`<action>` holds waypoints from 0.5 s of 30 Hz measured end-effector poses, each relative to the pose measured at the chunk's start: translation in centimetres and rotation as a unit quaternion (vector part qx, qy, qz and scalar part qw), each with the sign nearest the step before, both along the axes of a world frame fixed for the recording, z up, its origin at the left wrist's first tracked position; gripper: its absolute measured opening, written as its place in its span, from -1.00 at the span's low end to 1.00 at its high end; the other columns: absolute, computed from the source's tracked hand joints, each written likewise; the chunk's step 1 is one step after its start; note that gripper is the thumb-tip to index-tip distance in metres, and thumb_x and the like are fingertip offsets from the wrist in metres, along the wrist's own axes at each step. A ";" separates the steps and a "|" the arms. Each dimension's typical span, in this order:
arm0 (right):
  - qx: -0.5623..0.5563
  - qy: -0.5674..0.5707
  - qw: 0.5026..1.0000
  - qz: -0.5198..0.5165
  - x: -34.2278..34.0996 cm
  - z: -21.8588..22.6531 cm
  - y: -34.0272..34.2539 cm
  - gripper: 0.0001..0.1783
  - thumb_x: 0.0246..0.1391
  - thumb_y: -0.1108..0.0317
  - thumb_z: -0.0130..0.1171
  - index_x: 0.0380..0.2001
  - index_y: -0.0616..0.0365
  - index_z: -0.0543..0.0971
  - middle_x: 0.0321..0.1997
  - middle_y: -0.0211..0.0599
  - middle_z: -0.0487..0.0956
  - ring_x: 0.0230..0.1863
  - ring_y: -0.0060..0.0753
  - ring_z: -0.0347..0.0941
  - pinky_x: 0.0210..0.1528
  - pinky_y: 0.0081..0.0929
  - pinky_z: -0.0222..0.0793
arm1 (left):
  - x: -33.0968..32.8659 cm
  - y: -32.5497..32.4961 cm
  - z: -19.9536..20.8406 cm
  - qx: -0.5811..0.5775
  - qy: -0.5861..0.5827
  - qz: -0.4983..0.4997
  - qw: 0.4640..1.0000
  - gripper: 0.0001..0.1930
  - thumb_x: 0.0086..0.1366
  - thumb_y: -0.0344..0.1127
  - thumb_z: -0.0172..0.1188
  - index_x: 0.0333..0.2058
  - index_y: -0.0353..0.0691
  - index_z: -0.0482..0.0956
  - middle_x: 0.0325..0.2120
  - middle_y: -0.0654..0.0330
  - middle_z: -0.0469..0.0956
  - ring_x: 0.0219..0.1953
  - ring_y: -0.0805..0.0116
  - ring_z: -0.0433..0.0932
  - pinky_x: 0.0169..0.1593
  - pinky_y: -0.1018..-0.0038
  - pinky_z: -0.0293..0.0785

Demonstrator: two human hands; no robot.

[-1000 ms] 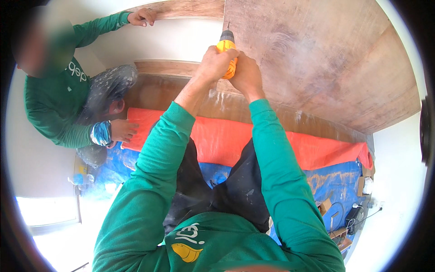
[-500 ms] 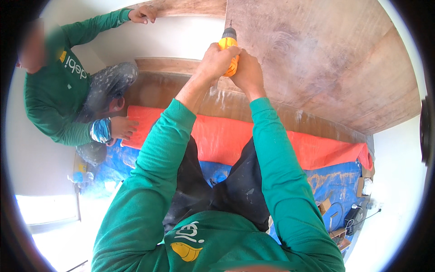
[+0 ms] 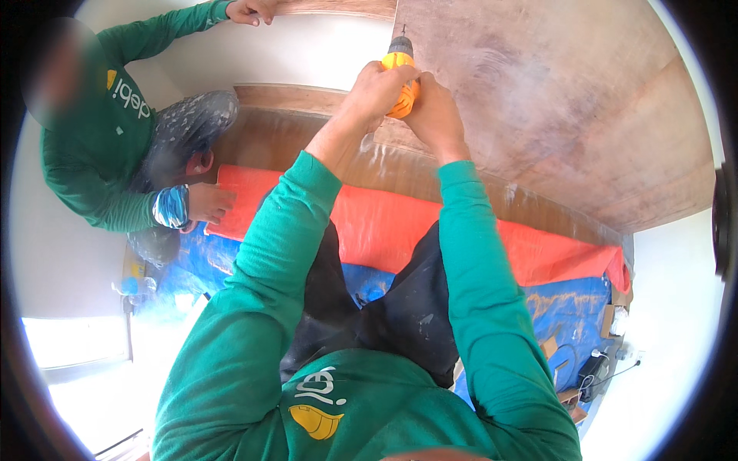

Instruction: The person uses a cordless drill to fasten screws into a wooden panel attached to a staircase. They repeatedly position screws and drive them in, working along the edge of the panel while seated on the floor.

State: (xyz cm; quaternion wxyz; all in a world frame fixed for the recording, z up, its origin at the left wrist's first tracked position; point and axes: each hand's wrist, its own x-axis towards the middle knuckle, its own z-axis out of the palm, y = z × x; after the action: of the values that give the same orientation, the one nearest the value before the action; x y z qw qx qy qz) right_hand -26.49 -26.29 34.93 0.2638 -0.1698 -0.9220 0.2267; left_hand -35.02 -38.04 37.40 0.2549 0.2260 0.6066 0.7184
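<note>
Overhead, a yellow drill [image 3: 401, 71] is pressed to a plywood panel [image 3: 553, 100].
It is gripped by both the left hand [image 3: 378, 86] and the right hand [image 3: 432, 114]; a co-worker's hand [image 3: 250, 9] is laid on the panel's edge.

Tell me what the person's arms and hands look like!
Both arms wear long green sleeves that end at the wrists in snug cuffs. The left sleeve and the right sleeve are plain, with soft folds and no markings. The left hand and the right hand are bare, with no gloves.
</note>
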 end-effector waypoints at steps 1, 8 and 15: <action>0.003 -0.003 1.000 0.010 0.2 0.2 0.1 -0.48 0.08 0.12 0.55 -0.08 0.26 0.57 -0.16 0.15 0.78 -0.09 0.24 0.75 -0.09 0.06 0.67 | -0.1 0.1 -0.1 -0.003 -0.008 0.003 1.000 -0.52 0.44 -0.16 0.37 0.03 -0.56 0.59 -0.21 0.03 0.67 -0.24 0.29 0.70 -0.16 0.35 0.65; 0.039 -0.002 0.999 -0.015 -0.2 -0.4 0.5 -0.50 0.10 0.12 0.54 -0.08 0.23 0.58 -0.12 0.14 0.78 -0.06 0.23 0.75 -0.06 0.06 0.67 | 1.2 -0.1 0.7 -0.064 0.050 0.027 0.996 -0.39 0.38 -0.08 0.36 0.09 -0.62 0.54 -0.16 -0.11 0.68 -0.15 0.19 0.71 -0.11 0.27 0.67; 0.054 -0.014 0.998 -0.023 -0.6 -0.9 1.0 -0.65 0.23 0.19 0.36 -0.10 0.25 0.59 -0.18 0.18 0.77 -0.07 0.31 0.73 -0.07 0.11 0.65 | 4.6 -0.8 0.8 -0.191 0.248 0.159 0.936 -0.17 0.35 0.07 0.37 0.23 -0.64 0.34 0.05 -0.42 0.60 0.11 -0.32 0.66 0.20 -0.02 0.61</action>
State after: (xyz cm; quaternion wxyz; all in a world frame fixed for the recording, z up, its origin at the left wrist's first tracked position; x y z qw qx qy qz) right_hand -27.06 -25.31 34.01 0.2646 -0.1795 -0.9325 0.1677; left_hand -30.43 -38.84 38.23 0.0171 0.2451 0.8044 0.5410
